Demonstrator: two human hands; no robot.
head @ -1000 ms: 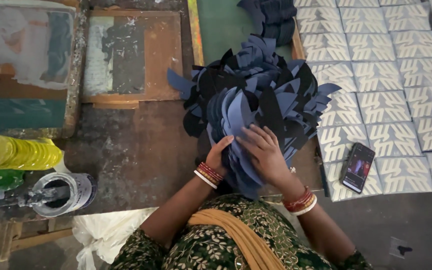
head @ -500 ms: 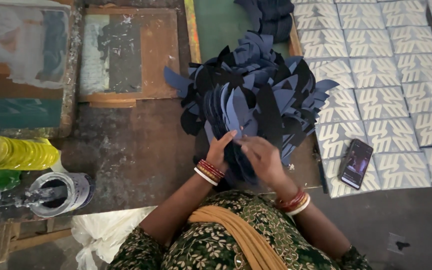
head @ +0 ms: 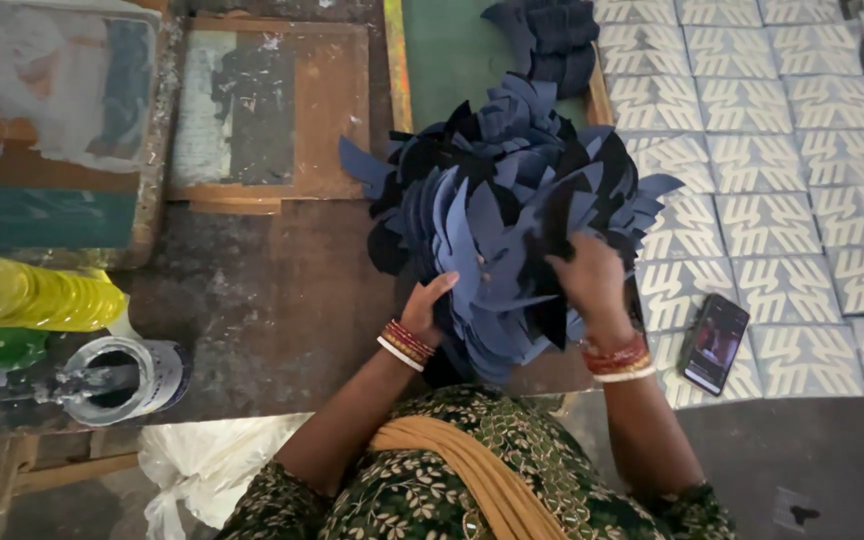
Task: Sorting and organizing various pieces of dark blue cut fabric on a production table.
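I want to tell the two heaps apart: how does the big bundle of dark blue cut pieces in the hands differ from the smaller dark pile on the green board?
The big bundle is fanned out and gripped by the left hand and right hand; the smaller pile lies flat, untouched, farther away. Both are dark blue cut shapes.

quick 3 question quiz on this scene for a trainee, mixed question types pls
1. True or false: both hands are on the fanned bundle of dark blue cut pieces.
2. Multiple choice: what lies just to the right of the right hand? A) a pair of scissors B) a mobile phone C) a paint brush
3. Fill in: the open tin stands at the person's ____ side, below a yellow bottle.

Key
1. True: the left hand has its grip on the bundle's lower edge, and the right hand is pressed into the pieces.
2. B: the mobile phone rests on the white patterned sheets.
3. left
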